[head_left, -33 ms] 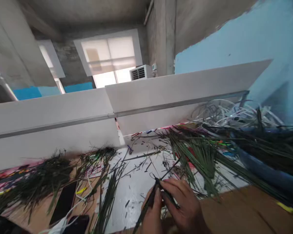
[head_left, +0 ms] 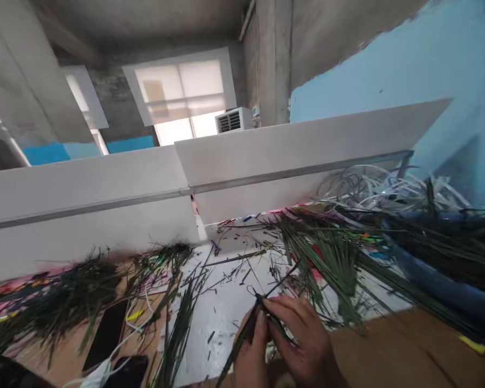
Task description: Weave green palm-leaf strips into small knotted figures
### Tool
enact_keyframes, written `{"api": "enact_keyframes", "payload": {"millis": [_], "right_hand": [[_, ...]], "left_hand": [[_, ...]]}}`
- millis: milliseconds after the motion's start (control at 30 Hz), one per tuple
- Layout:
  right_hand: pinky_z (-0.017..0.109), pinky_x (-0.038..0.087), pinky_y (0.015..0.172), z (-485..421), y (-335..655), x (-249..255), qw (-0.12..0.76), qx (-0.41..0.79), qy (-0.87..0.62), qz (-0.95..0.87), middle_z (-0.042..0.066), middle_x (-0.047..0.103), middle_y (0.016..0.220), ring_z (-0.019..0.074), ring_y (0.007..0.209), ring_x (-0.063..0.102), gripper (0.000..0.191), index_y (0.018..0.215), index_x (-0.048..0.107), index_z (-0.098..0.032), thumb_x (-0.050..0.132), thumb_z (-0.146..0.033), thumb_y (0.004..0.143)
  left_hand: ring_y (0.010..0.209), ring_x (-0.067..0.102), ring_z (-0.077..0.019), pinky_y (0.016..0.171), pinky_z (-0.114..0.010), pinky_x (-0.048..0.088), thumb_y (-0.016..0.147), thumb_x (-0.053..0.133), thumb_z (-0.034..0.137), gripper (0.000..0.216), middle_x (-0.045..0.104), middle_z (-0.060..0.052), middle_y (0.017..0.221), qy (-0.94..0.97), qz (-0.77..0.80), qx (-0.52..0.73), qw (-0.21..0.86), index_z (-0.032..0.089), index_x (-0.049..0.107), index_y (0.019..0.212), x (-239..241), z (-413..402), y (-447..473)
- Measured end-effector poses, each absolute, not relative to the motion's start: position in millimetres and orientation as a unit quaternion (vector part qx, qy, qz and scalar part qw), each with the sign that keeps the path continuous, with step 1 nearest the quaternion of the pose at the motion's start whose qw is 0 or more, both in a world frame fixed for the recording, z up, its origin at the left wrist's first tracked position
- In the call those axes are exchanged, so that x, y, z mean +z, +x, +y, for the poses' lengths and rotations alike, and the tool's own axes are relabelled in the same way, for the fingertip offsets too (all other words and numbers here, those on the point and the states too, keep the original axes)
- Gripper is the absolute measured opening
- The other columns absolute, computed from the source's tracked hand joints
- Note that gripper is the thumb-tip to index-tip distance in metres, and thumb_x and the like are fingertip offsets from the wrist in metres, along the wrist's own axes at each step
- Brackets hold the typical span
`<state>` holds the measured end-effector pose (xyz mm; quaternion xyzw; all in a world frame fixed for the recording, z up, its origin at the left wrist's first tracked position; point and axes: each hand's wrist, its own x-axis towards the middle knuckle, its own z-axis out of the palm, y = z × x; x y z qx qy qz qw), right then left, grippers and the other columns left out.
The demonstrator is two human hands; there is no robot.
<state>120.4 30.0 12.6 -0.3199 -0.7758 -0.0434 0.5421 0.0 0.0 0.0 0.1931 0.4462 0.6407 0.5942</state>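
Note:
Low in the head view, my left hand (head_left: 250, 345) is closed around dark green grass-like strips (head_left: 234, 353) that trail down to the lower left. A small thin loop (head_left: 251, 291) stands out at the top of the strips, just beyond the fingertips. Close beside it, my right hand (head_left: 299, 339) is closed, its fingers pinching the same dark strips near the loop. One strip (head_left: 283, 280) runs up and to the right from the fingers. How the strips are joined between the fingertips is hidden.
Loose green strips (head_left: 180, 334) lie left of my hands on a white board (head_left: 204, 345) strewn with clippings. A larger bundle (head_left: 331, 258) and a blue basin (head_left: 420, 275) are to the right. Dark phones (head_left: 107, 334), a white cable (head_left: 121, 345) and a green heap (head_left: 76, 285) lie left. White partitions stand behind.

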Motion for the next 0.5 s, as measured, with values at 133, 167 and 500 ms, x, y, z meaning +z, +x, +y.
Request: {"api": "enact_keyframes", "payload": {"millis": [133, 167, 500], "right_hand": [[0.037, 0.043, 0.097, 25.7, 120.5, 13.8, 0.527, 0.033, -0.318, -0.787, 0.009, 0.063, 0.118, 0.0248, 0.109, 0.059, 0.037, 0.134, 0.056, -0.022, 0.047, -0.027, 0.098], [0.037, 0.044, 0.096, 25.1, 120.9, 13.5, 0.528, 0.051, -0.313, -0.788, 0.008, 0.062, 0.118, 0.0249, 0.109, 0.059, 0.038, 0.135, 0.055, -0.023, 0.044, -0.031, 0.100], [0.039, 0.048, 0.090, 21.2, 114.8, 6.4, 0.554, 0.228, -0.293, -0.745, 0.008, 0.063, 0.112, 0.0269, 0.104, 0.059, 0.042, 0.135, 0.059, -0.032, 0.041, -0.049, 0.100]], "left_hand": [[0.115, 0.064, -0.0290, 0.098, -0.033, 0.051, 0.064, 0.088, 0.049, 0.043, 0.076, -0.011, 0.107, 0.198, 0.438, 0.672, 0.564, 0.019, 0.078, 0.092, 4.8, 10.3, -1.0], [0.113, 0.065, -0.0289, 0.098, -0.032, 0.050, 0.059, 0.089, 0.052, 0.046, 0.077, -0.012, 0.105, 0.197, 0.430, 0.678, 0.562, 0.019, 0.078, 0.090, 5.7, 12.0, -1.0], [0.090, 0.067, -0.0223, 0.080, -0.029, 0.050, 0.048, 0.093, 0.053, 0.052, 0.076, -0.009, 0.094, 0.205, 0.444, 0.671, 0.557, 0.020, 0.078, 0.084, 13.4, 13.9, -8.2]]}}
